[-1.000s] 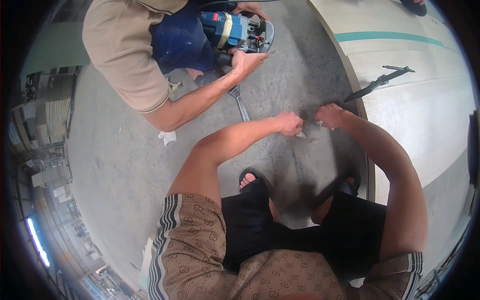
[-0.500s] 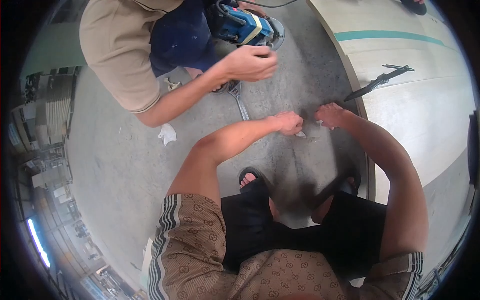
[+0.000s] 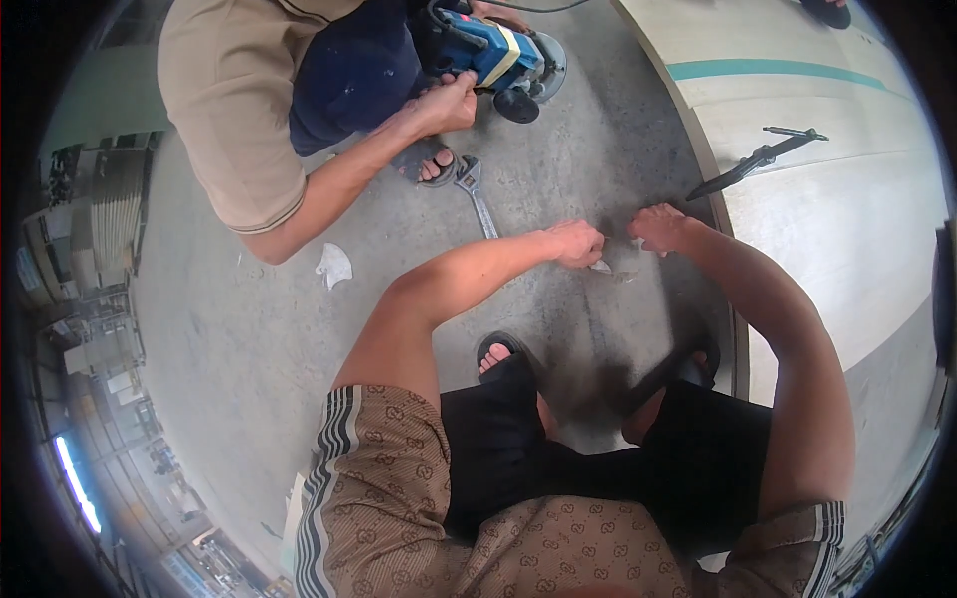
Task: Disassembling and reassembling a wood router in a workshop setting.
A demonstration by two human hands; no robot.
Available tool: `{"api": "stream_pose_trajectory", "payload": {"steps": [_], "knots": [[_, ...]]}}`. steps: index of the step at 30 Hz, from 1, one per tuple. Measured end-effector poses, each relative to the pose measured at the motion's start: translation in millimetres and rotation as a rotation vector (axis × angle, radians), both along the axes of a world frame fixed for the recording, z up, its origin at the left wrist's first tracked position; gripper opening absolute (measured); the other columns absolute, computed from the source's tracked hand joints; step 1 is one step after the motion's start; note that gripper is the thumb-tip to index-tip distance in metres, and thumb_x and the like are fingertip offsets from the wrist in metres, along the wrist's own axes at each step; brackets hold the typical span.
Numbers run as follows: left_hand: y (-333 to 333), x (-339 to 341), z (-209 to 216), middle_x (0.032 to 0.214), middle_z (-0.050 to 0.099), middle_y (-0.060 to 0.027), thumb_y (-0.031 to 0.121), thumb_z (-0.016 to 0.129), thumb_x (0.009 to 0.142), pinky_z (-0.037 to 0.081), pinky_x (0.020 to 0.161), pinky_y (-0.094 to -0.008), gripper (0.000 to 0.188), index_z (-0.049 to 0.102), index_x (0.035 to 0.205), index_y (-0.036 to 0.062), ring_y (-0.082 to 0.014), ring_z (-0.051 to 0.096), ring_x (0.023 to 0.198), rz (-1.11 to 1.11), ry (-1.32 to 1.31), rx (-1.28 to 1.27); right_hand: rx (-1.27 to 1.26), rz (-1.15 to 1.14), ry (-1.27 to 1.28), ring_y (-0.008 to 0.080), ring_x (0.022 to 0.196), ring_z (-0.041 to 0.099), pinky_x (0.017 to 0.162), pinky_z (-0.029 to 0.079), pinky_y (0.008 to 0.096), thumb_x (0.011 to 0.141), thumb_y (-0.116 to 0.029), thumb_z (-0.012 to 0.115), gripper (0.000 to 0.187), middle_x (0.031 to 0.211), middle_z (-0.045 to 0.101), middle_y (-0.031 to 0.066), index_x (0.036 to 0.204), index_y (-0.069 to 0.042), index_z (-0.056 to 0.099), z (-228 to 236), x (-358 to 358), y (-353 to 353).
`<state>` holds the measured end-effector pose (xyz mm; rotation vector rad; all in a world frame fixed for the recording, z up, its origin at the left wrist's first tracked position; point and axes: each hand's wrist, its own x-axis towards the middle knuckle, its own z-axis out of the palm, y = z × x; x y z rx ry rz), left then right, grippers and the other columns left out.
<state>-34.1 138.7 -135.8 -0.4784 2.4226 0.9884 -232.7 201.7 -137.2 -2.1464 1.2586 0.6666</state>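
My left hand (image 3: 577, 244) is closed, fingers pinched together, low over the grey floor. A small white piece (image 3: 600, 267) pokes out beneath its fingertips; its kind is too small to tell. Just to the right, a narrow gap away, my right hand (image 3: 658, 230) is also closed, fingers bent downward. Another small whitish bit (image 3: 637, 243) shows at its fingertips. Both hands are between my feet and the co-worker's blue power tool (image 3: 498, 55), beside the edge of a large pale board (image 3: 817, 229).
A co-worker's hand (image 3: 449, 103) grips the blue tool, which has a round base and black knob. An adjustable wrench (image 3: 480, 199) lies left of my hands. A torn white scrap (image 3: 334, 266) is farther left. On the board rests a dark slim metal tool (image 3: 763, 161).
The co-worker's hand has moved down and left from in front of the blue tool onto its side, uncovering the black knob. My own hands have hardly moved.
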Motion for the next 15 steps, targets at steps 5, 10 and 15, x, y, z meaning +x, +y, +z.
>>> {"api": "stream_pose_trajectory", "payload": {"steps": [5, 10, 15], "knots": [[0.1, -0.6, -1.1, 0.083, 0.066, -0.0125, 0.027, 0.052, 0.080, 0.049, 0.072, -0.0440, 0.024, 0.065, 0.089, 0.0088, -0.0325, 0.063, 0.082, 0.002, -0.011, 0.001, 0.003, -0.023, -0.037, 0.0287, 0.091, 0.062, 0.076, 0.051, 0.0424, 0.068, -0.017, 0.068, 0.031, 0.093, 0.063, 0.0094, 0.099, -0.012, 0.064, -0.2, -1.4, 0.7], [0.7, 0.7, -2.4, 0.083, 0.066, -0.0119, 0.027, 0.052, 0.080, 0.049, 0.072, -0.0436, 0.023, 0.065, 0.088, 0.0093, -0.0318, 0.063, 0.082, 0.004, -0.012, -0.005, -0.030, -0.062, -0.071, 0.0306, 0.092, 0.063, 0.078, 0.050, 0.0421, 0.066, -0.013, 0.070, 0.028, 0.090, 0.065, 0.0139, 0.092, -0.006, 0.066, -1.6, -0.2, 1.5], [0.6, -2.4, -1.4, 0.083, 0.066, -0.0114, 0.027, 0.052, 0.080, 0.049, 0.072, -0.0436, 0.023, 0.065, 0.088, 0.0095, -0.0314, 0.063, 0.083, -0.011, -0.020, 0.002, 0.002, 0.001, -0.019, 0.0309, 0.092, 0.061, 0.076, 0.051, 0.0433, 0.067, -0.018, 0.067, 0.032, 0.095, 0.061, 0.0117, 0.098, -0.011, 0.064, -5.9, -3.8, 0.5]]}}
